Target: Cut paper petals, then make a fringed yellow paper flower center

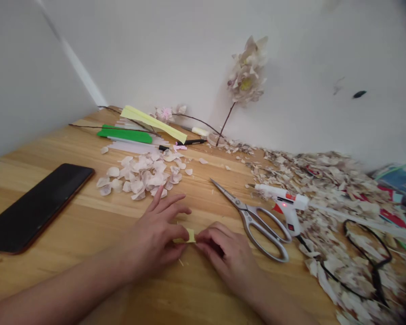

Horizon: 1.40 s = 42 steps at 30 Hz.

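Both hands rest on the wooden table [71, 216] near its front edge. My left hand [155, 237] pinches a small yellow paper piece [190, 235] with thumb and forefinger, its other fingers spread toward the petals. My right hand [228, 255] is curled and grips the same yellow piece from the right. A pile of pale pink paper petals [145, 174] lies just beyond my left hand. Steel scissors [257, 219] lie shut to the right of my right hand.
A white glue gun [286, 203] with a red light stands by a heap of paper scraps [341, 203], its black cord [368, 253] looping over them. A black phone [37, 205] lies at left. Green and yellow paper strips [135, 128], a pen and a paper flower [248, 72] sit by the wall.
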Motion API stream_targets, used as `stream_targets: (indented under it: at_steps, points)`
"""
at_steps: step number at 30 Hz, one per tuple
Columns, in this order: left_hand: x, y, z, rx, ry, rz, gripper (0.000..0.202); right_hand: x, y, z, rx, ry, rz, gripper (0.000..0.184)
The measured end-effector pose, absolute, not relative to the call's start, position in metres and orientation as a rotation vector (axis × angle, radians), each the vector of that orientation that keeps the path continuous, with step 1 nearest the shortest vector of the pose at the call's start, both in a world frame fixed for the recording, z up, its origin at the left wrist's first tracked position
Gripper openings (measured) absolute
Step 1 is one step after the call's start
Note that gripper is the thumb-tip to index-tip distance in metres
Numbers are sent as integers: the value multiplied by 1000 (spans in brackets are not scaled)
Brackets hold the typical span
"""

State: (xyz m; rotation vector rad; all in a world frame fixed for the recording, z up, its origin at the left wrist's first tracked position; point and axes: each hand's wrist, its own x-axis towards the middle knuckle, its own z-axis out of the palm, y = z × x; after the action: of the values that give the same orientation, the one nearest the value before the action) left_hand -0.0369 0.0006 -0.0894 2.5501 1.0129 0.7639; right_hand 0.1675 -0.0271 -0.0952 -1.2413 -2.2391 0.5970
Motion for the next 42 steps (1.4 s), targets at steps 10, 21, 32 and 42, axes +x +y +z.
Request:
stream_targets:
  at_steps: [10,21,32,42]
  points:
    - [-36,-3,-83,2662,1092,773,3,156,-23,-92,-1488,-2120,730,10]
    - [-38,-13,-89,3128,991,746,12,149,-18,-82,-1681,-2139,739,10]
    - [-36,-16,-88,3183,950,727,12,156,-20,-83,-1525,-1965,856,8]
    - [-35,-10,-95,3009,1023,801,13,157,-30,-99,-1065,-2524,-10,20]
